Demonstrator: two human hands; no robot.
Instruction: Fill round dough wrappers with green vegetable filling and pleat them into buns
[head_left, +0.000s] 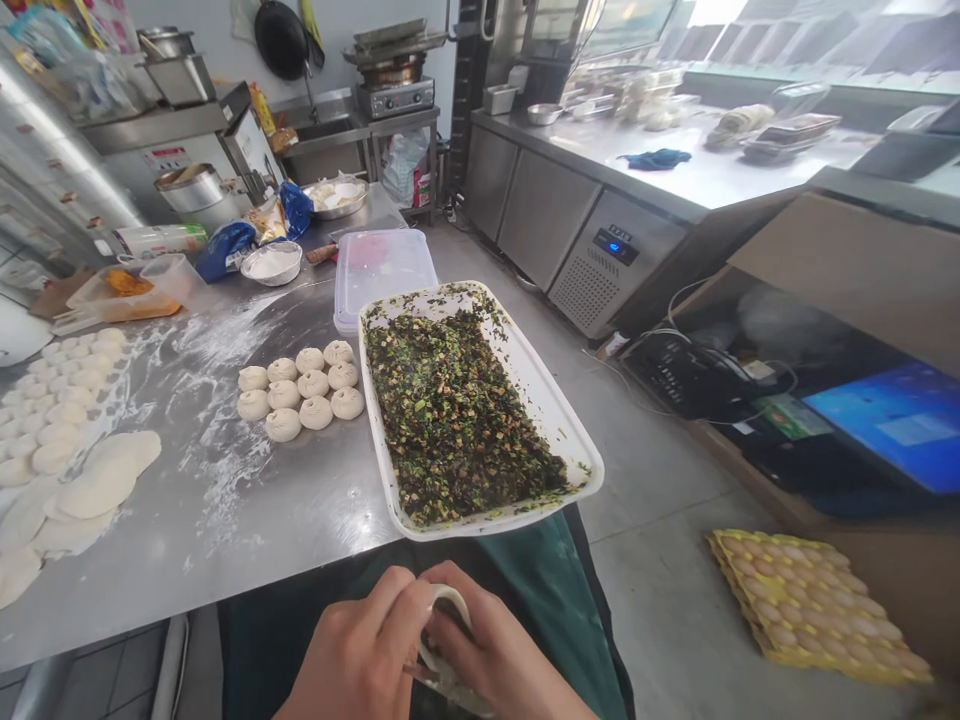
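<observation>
Between my hands, low in the view and in front of a green apron, is a dough wrapper [450,597] with its rim curled up. My left hand [367,640] grips its edge with fingers bent together. My right hand [491,640] pinches the other side, its thumb inside the fold. Much of the wrapper is hidden by the fingers. Just beyond stands a white tub [581,455] of chopped green filling [465,410]. Left of the tub, several pleated buns [300,390] sit in rows on the steel table [300,500].
Flat dough rounds [105,480] and small dough pieces [67,390] lie at the left on floured steel. A lidded plastic box [382,265], a bowl of flour [271,263] and a rolling pin [322,254] are behind. Egg trays [817,605] stand on the floor at right.
</observation>
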